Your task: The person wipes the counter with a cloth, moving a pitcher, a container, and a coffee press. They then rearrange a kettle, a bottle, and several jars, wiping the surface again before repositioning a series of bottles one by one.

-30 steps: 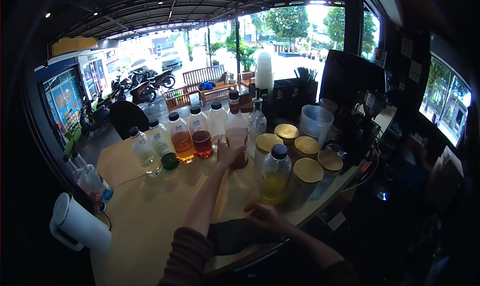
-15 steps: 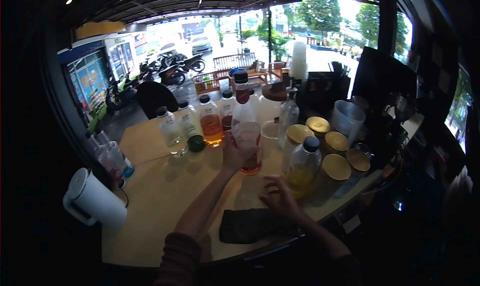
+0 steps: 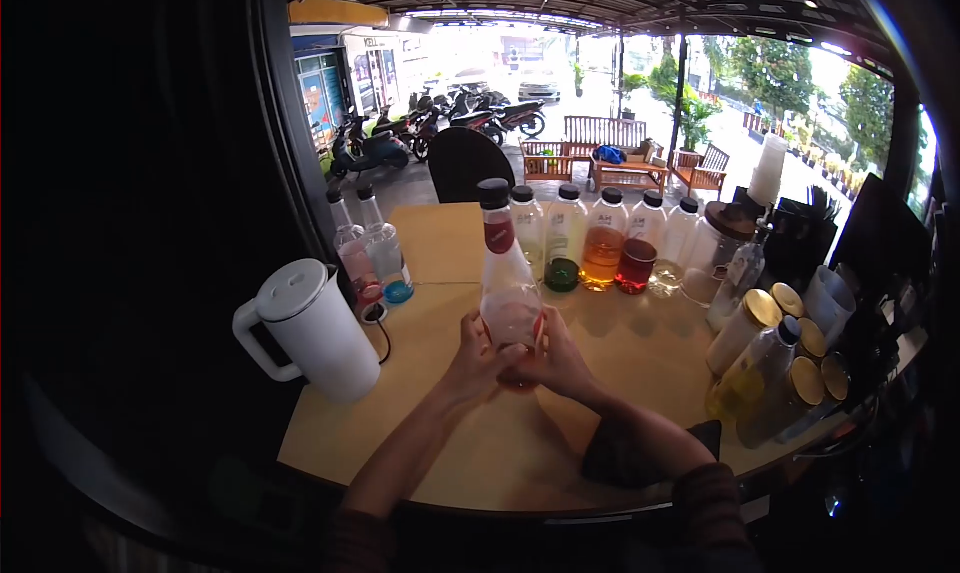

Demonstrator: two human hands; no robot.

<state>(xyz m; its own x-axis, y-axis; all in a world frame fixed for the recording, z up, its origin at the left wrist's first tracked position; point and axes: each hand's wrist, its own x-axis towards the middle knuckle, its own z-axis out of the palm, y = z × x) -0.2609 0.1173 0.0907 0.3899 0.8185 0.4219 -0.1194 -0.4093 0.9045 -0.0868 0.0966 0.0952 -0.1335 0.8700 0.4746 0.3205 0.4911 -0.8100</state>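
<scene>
Left hand (image 3: 478,361) & right hand (image 3: 560,358) both clasp red-label bottle (image 3: 507,273), upright, low over desk (image 3: 520,443). White jug (image 3: 312,330) just left of it, bottle row (image 3: 600,248) behind.

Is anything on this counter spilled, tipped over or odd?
Nothing stands out. The capped bottle, held in the left hand and right hand, is upright, the row of bottles behind stands upright, and the counter shows no spill.

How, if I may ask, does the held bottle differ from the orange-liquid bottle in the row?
The held bottle sits between left hand and right hand; the orange bottle stands untouched. The held bottle looks taller, red-banded at the neck; the orange bottle is squatter. Both are black-capped.
</scene>
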